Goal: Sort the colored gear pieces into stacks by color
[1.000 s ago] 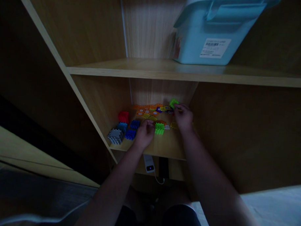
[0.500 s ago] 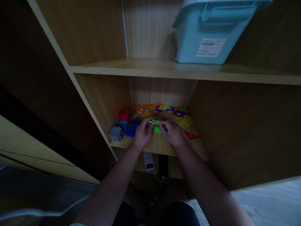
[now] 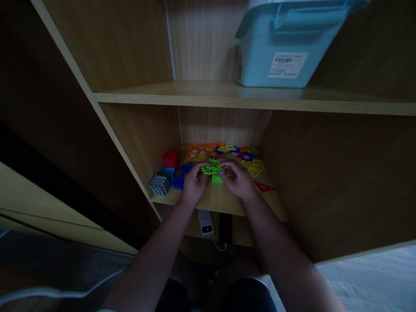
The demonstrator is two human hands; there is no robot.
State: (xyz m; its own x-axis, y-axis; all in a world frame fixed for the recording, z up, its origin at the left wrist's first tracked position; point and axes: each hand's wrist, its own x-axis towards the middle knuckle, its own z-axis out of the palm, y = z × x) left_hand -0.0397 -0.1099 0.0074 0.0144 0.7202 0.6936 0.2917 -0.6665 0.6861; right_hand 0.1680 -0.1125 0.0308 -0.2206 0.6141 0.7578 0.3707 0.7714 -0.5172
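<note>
On the lower wooden shelf (image 3: 227,202) both my hands meet over a bright green toothed block assembly (image 3: 213,170). My left hand (image 3: 194,183) pinches its left side. Fingers of my right hand (image 3: 239,179) close on its right side. The green piece is held just above the shelf board, with a flat green tile on top of a green cube. Loose orange, yellow and purple tiles (image 3: 225,152) lie behind it.
Finished cubes stand left of my hands: red (image 3: 170,159), blue (image 3: 178,182) and grey (image 3: 159,185). A red triangle piece (image 3: 264,187) lies to the right. A light blue lidded bin (image 3: 287,40) sits on the upper shelf. A small white device (image 3: 205,223) hangs below the shelf.
My right hand brought a green tile from the back of the shelf to the green cube. Both hands now hold the joined green pieces, turned flatter toward me.
</note>
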